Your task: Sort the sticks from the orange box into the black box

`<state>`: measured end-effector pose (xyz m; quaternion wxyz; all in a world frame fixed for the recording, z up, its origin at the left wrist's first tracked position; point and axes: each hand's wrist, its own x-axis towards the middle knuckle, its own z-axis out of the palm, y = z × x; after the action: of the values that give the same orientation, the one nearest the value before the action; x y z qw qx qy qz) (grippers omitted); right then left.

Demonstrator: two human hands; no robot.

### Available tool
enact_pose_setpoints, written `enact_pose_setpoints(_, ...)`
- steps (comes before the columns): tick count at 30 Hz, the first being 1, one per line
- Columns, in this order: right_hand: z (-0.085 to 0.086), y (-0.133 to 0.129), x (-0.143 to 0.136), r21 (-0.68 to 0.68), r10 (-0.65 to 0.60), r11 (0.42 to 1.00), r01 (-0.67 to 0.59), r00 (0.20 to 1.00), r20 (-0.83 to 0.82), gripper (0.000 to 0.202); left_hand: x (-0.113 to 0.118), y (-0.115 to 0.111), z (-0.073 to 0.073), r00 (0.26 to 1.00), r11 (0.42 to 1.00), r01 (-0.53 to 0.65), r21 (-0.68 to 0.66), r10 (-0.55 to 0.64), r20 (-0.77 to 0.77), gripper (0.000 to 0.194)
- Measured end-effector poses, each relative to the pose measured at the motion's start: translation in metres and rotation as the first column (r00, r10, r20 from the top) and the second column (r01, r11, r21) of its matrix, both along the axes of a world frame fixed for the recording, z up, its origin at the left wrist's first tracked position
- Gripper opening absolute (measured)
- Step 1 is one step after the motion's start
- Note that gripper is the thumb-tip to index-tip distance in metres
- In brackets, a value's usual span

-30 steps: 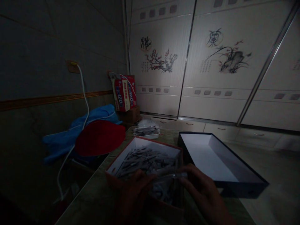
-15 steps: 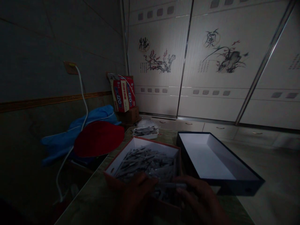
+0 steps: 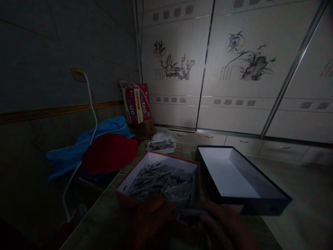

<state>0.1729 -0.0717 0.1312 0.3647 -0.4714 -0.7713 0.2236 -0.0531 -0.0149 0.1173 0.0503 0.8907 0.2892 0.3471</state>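
Note:
A slim pale-grey stick-like piece (image 3: 191, 211) spans the gap between my two hands, over the near side of an orange-red box (image 3: 122, 198). My right hand (image 3: 226, 222) is closed with the thumb and fingers on its right end. At the other end are the closed fingers of my left hand (image 3: 152, 218); dim light blurs their exact grip. Inside the box, whose walls are white, lies a heap of similar slim grey pieces (image 3: 161, 178). The box's near wall is mostly hidden by my hands and shadow.
Right of the box sits a dark-edged shallow tray (image 3: 234, 173) with a white inside. A small white tray (image 3: 166, 151) of slim pieces stands behind. To the left are a red round item (image 3: 110, 152), blue cloth (image 3: 114, 126) and a white cable (image 3: 91, 100).
Both hands have moved slightly down towards me with the slim piece between them. The box and trays stay in place.

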Motion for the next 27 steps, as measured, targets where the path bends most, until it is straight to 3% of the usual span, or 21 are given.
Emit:
enact_pose_setpoints(5, -0.003, 0.002, 0.0, -0.251, 0.002, 0.967, -0.033, 0.992, -0.125, 0.042, 0.002, 0.002, 0.0, 0.999, 0.976, 0.019, 0.215, -0.026, 0.03, 0.024)
enact_pose_setpoints(10, -0.02, 0.007, 0.002, -0.446, -0.021, 0.876, -0.184, 0.909, -0.417, 0.048, 0.005, 0.002, 0.001, 0.998, 0.932, 0.029, 0.361, -0.045, 0.035, 0.023)
enact_pose_setpoints(14, -0.027, 0.009, 0.001, -0.514, -0.105, 0.833, -0.205, 0.854, -0.51, 0.052, 0.01, -0.002, -0.003, 0.999, 0.915, -0.011, 0.402, -0.006, 0.042, 0.023)
enact_pose_setpoints(18, -0.018, 0.01, 0.005, -0.562, -0.163, 0.799, -0.215, 0.822, -0.546, 0.055, 0.016, -0.001, -0.01, 1.0, 0.918, -0.002, 0.397, -0.003, 0.012, 0.026)
enact_pose_setpoints(20, -0.009, 0.011, 0.007, -0.564, -0.168, 0.798, -0.211, 0.821, -0.545, 0.056, 0.019, 0.001, -0.015, 0.999, 0.943, -0.038, 0.331, 0.029, 0.034, 0.025)
enact_pose_setpoints(23, 0.002, 0.013, 0.006, -0.525, -0.164, 0.826, -0.206, 0.803, -0.572, 0.051, 0.024, 0.004, -0.019, 0.994, 0.994, -0.101, 0.045, 0.099, 0.05, 0.024)
enact_pose_setpoints(27, -0.001, 0.013, -0.007, -0.461, -0.242, 0.881, -0.106, 0.737, -0.631, 0.046, 0.032, 0.004, -0.022, 0.958, 0.955, -0.226, -0.191, 0.253, 0.132, 0.025)
